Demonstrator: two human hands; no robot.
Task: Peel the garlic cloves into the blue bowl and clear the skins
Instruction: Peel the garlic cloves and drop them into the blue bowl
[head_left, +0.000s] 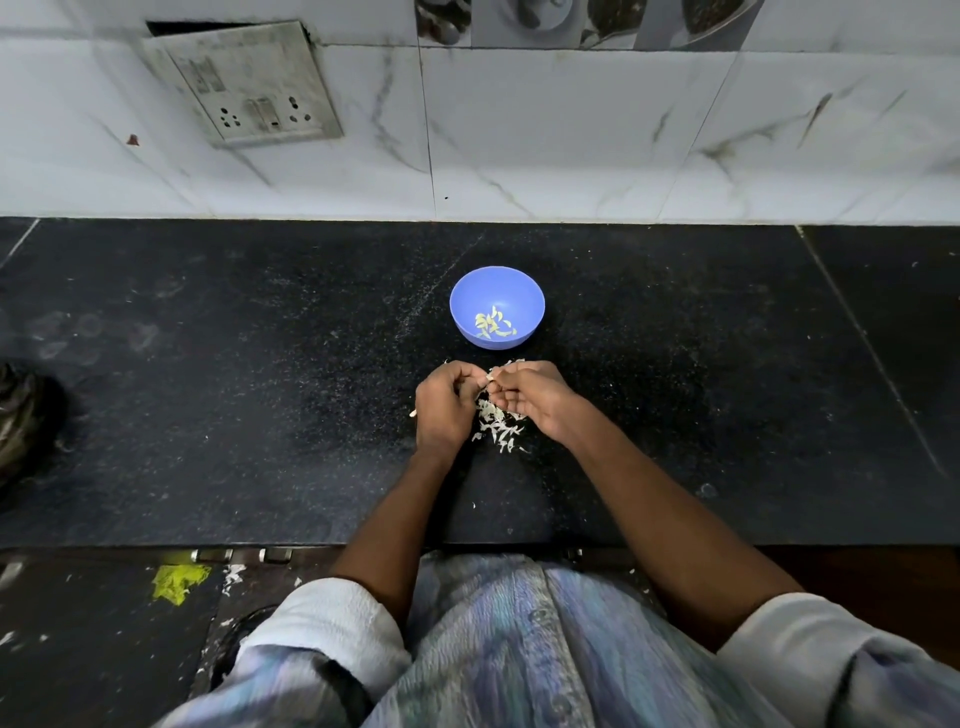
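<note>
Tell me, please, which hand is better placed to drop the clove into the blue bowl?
Probably the right hand: its fingertips lie nearer the blue bowl and pinch at the clove. The left hand sits slightly further back.

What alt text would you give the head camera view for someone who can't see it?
Two hands, left hand and right hand, pinch a garlic clove between them over a pile of white skins on a black counter. Beyond them, a blue bowl holds peeled cloves.

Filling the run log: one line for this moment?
left hand, right hand: peeling garlic clove | blue bowl: holds cloves | skins: on counter
</note>
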